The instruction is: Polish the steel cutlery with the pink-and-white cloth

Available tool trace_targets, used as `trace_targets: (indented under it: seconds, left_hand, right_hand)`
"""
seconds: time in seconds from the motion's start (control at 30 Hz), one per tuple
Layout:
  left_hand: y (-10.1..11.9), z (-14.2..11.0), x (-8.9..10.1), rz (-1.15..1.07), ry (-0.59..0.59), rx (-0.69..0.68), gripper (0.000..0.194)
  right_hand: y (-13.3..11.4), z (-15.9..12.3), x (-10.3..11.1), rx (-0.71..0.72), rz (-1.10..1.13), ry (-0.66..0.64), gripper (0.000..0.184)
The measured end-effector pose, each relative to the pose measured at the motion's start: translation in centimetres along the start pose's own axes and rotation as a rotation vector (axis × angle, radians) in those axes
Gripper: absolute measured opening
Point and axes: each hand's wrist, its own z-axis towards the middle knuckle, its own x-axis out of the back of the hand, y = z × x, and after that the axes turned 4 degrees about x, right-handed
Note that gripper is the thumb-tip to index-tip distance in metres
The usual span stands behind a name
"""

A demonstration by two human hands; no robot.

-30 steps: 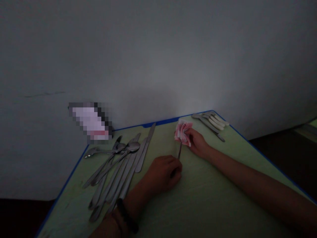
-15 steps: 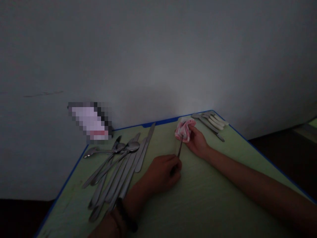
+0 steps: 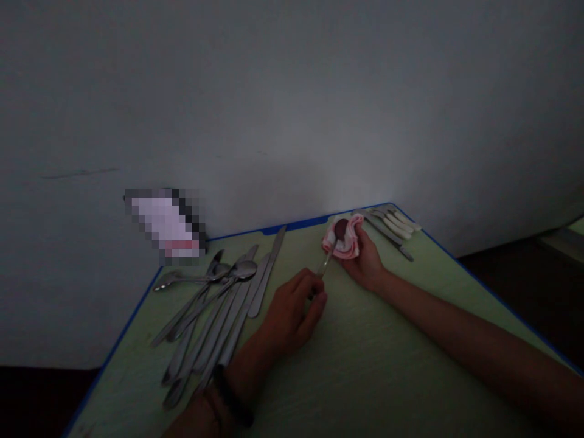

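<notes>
My left hand (image 3: pixel 296 307) is closed around the handle of a metal spoon (image 3: pixel 340 230), whose bowl points away from me. Behind the bowl lies a pink and white cloth (image 3: pixel 350 246), held in my right hand (image 3: pixel 365 258). The cloth is spread partly open, so the bowl shows against it. Left of my left hand, a loose pile of cutlery rests on the table: several table knives (image 3: pixel 267 277), spoons (image 3: pixel 245 270) and other metal handles. Right of my right hand lies a small group with white handles (image 3: pixel 401 226) and a metal utensil (image 3: pixel 385 228).
The pale green table (image 3: pixel 387 365) has a blue edge and stands against a grey wall (image 3: pixel 292 109). A blurred-out, pale rectangular object (image 3: pixel 159 219) leans at the table's back left corner. Dark floor shows on both sides.
The cloth has opened away from the spoon's bowl, which was wrapped before and now shows. My left hand has turned and shifted slightly left with the handle.
</notes>
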Motion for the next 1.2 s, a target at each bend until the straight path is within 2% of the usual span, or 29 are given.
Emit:
trace_targets:
  seconds: [0.17,0.37,0.5,0.63,0.9,0.97,1.07,1.2]
  left_hand:
    - [0.0,0.2,-0.4,0.081,-0.025,0.036,0.003]
    - [-1.2,0.2,-1.4,0.174,-0.068,0.113,0.021]
    - [-1.8,0.0,-1.8,0.244,-0.122,0.086,0.031]
    - [-1.3,-0.2,-1.6,0.301,-0.213,0.061,0.042]
    - [-0.8,0.0,-1.1,0.3,-0.279,0.007,0.043]
    - [-0.8,0.0,-1.1,0.291,-0.286,-0.024,0.042]
    - [-0.7,0.1,-1.2,0.272,-0.297,-0.092,0.042]
    - [-0.3,0.1,-0.9,0.222,-0.314,-0.167,0.044]
  right_hand:
    - [0.1,0.1,0.1,-0.034,-0.013,0.032,0.023]
    - [0.7,0.5,0.8,-0.042,-0.055,0.023,0.019]
    - [0.7,0.5,0.8,-0.046,-0.054,0.02,0.018]
    - [0.4,0.1,0.5,-0.083,-0.071,-0.002,0.017]
    - [0.1,-0.5,0.4,-0.151,-0.16,-0.067,0.017]
    - [0.3,-0.3,0.5,-0.124,-0.164,-0.036,0.016]
    - [0.7,0.1,0.6,0.002,-0.135,0.032,0.016]
    - [0.8,0.4,0.8,0.12,-0.074,0.045,0.019]
